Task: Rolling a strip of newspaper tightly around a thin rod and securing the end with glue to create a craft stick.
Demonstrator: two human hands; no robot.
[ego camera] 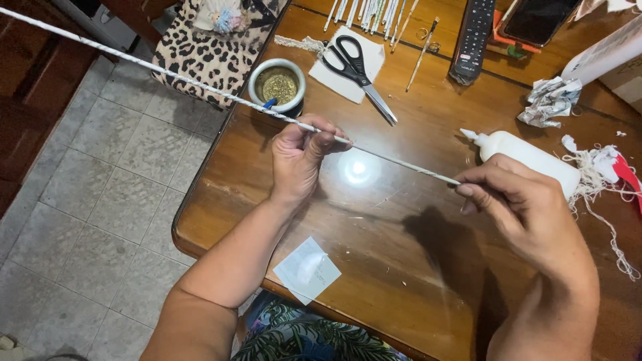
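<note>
A long thin rolled paper stick (167, 72) runs from the top left corner down to the middle right, above a glossy wooden table (374, 267). My left hand (299, 158) pinches the stick near its middle between thumb and fingers. My right hand (518, 200) grips the stick's right end with the fingertips. A white glue bottle (528, 157) lies on its side just behind my right hand, nozzle pointing left.
Black-handled scissors (358, 67) lie on a white sheet at the back. Nearby are a round cup with a metal straw (277, 83), a black remote (473, 37), a phone (538, 19), several paper sticks (368, 12), crumpled paper (552, 100), frayed scraps (602, 174), a leopard-print bag (207, 47) and a small paper slip (307, 271).
</note>
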